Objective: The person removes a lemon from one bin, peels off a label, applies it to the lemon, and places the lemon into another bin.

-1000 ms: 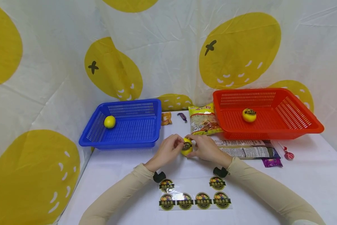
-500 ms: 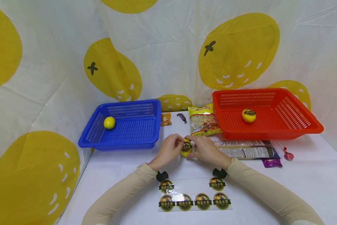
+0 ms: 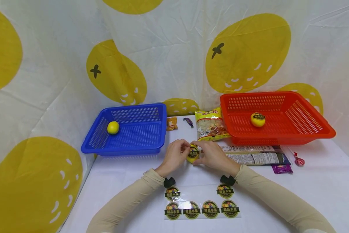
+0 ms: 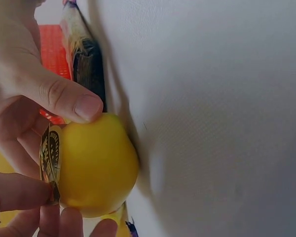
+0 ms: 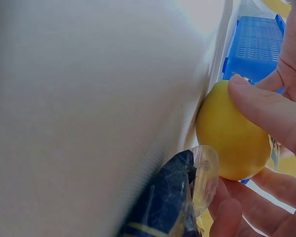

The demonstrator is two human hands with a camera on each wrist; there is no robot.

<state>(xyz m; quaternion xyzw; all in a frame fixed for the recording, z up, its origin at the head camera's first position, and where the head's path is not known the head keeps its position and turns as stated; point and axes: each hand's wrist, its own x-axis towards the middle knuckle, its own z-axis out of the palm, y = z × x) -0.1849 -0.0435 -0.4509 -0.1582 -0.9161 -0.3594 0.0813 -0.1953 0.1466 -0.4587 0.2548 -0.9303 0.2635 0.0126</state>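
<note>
In the head view, both hands meet around a yellow lemon (image 3: 192, 160) on the white table. My right hand (image 3: 214, 154) grips it, thumb on the near side and fingers beyond. A round black-and-gold sticker (image 3: 193, 152) lies against its upper face. My left hand (image 3: 175, 154) pinches the sticker's left edge between thumb and forefinger. From the left wrist, the sticker (image 4: 51, 158) stands partly away from the lemon (image 4: 98, 165), bent at its edges. The right wrist view has the lemon's bare side (image 5: 232, 133) under the right thumb (image 5: 246, 94).
A sheet of stickers (image 3: 201, 207) lies in front. At back left is a blue basket (image 3: 123, 150) with one lemon (image 3: 113, 127); at right, a red basket (image 3: 279, 140) with a stickered lemon (image 3: 257, 120). Pasta bag (image 3: 210, 126), long packet (image 3: 253, 158), lollipop (image 3: 299, 161) and wrapped candies sit nearby.
My left wrist has shifted slightly to the right. The sticker on the lemon now shows more of its face to the head camera. The right hand keeps its grip in place.
</note>
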